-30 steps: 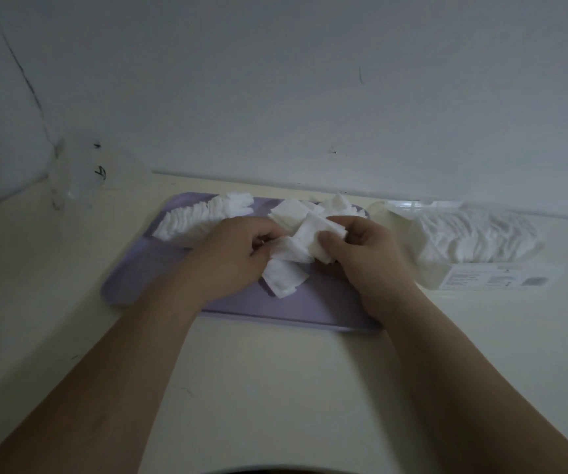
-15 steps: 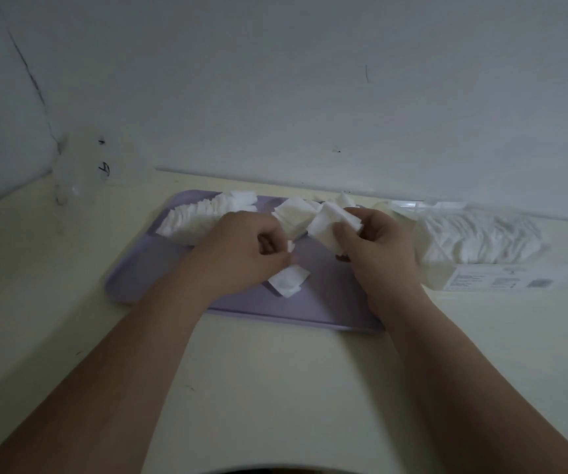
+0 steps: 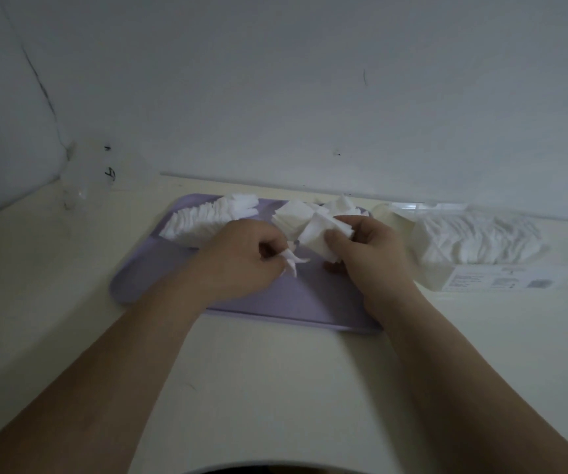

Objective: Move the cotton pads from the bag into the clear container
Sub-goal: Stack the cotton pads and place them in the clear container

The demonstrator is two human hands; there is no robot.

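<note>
Looks like a home, a dim room corner: a plain cream table (image 3: pixel 275 388) butts against a bare painted wall (image 3: pixel 310 80) that has a long crack (image 3: pixel 41 87) at far left and a few dark marks (image 3: pixel 364 77). What sits on it is household toiletry stuff: a retail bag (image 3: pixel 434 277) of cotton pads (image 3: pixel 477 237) with a printed label (image 3: pixel 501 280) at right, a lavender plastic tray (image 3: pixel 303 302) in the middle, and a small clear container (image 3: pixel 84 181) in the far left corner. Can't tell which room it is.
</note>
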